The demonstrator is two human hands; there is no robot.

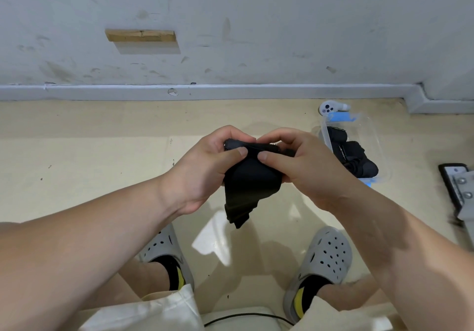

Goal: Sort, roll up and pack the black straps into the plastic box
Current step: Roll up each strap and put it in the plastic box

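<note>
The left hand (202, 169) and the right hand (302, 169) met in front of the person, thumbs almost touching. Both gripped the same black strap (248, 187): fingers curled over its bunched top edge, thumbs pressed on its near face. The rest of the strap hung loose below the hands, its folded end dangling above the floor (89, 151).

Just beyond the right hand and out to its right sat the clear plastic box (372, 135) on the floor, open at the top, with several black straps (355, 155) already lying inside. Touching the far end of the box lay a white controller (331, 107). Further right of the right hand, at the edge of view, was a dark object with metal plates (456, 184).

Below the hands stood two grey perforated clogs (328, 253), one under each forearm. Beyond both hands rose a scuffed grey wall (256, 23).
</note>
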